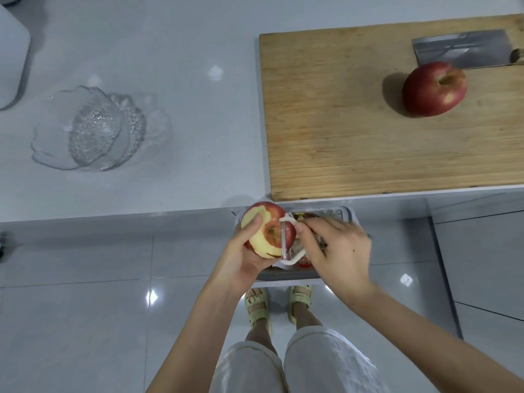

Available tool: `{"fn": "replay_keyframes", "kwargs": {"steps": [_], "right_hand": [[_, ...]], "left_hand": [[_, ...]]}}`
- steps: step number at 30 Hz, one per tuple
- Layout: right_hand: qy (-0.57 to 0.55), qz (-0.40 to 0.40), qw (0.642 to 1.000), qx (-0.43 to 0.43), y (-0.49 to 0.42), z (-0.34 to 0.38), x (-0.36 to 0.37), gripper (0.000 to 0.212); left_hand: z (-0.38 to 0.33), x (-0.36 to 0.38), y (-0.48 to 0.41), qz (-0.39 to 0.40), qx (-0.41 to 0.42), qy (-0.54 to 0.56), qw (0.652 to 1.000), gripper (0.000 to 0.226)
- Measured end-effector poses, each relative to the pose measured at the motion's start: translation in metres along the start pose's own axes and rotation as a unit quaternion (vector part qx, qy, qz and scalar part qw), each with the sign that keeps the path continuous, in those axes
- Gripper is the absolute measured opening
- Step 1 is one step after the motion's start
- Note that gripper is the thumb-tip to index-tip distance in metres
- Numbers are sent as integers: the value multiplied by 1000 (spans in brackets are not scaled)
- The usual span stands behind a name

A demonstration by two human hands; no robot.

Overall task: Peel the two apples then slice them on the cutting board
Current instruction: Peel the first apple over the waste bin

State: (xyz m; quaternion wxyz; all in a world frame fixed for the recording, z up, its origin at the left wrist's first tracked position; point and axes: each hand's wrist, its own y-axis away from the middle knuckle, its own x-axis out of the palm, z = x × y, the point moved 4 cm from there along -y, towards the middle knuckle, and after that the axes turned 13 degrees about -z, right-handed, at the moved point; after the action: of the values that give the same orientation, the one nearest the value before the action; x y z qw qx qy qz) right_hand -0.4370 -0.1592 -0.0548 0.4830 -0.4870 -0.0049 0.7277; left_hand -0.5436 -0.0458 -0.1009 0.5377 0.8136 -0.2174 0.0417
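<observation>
Head view: the left hand [243,252] cups a half-peeled apple [268,231] just off the worktop's [198,109] near edge, above a grey bin [350,215]. The right hand [337,248] pinches a white peeler [283,239], its blade against the red skin. The second apple [433,89] sits unpeeled near the cutting board's [340,137] far right corner, beside a cleaver [462,49].

Board [340,123]: matt, grained wood. Cleaver [459,49]: brushed metal. Bowl [96,129]: clear, textured glass. Counter [170,52], floor [71,307]: glossy. Whole apple [433,89]: glossy skin. Peeler [288,218]: white plastic.
</observation>
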Motion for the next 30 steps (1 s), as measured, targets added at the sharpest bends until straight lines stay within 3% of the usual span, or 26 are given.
{"fn": "replay_keyframes", "kwargs": {"steps": [3,9,12,19,24,28,30], "right_hand": [[62,-28,989,-132,-9,6,4,37],[83,-52,972,-213,-26,14,13,41],[52,-46,971,-228,-26,15,16,38],[5,0,963,-271,-27,-6,24,34],[16,49,958,-284,-38,-41,32,33],[2,75,966,-248,-41,-44,34,26],[-16,82,969,-231,-42,-37,34,32]], "left_hand": [[0,2,1,-42,35,-46,997,87],[1,2,3,-95,38,-45,994,91],[0,1,4,-99,11,-65,993,84],[-10,-3,4,-64,-51,-128,988,47],[-19,-11,11,-38,-110,-161,980,57],[-27,-10,10,-15,-108,-185,977,61],[-27,-8,7,-15,-100,-216,971,62]]}}
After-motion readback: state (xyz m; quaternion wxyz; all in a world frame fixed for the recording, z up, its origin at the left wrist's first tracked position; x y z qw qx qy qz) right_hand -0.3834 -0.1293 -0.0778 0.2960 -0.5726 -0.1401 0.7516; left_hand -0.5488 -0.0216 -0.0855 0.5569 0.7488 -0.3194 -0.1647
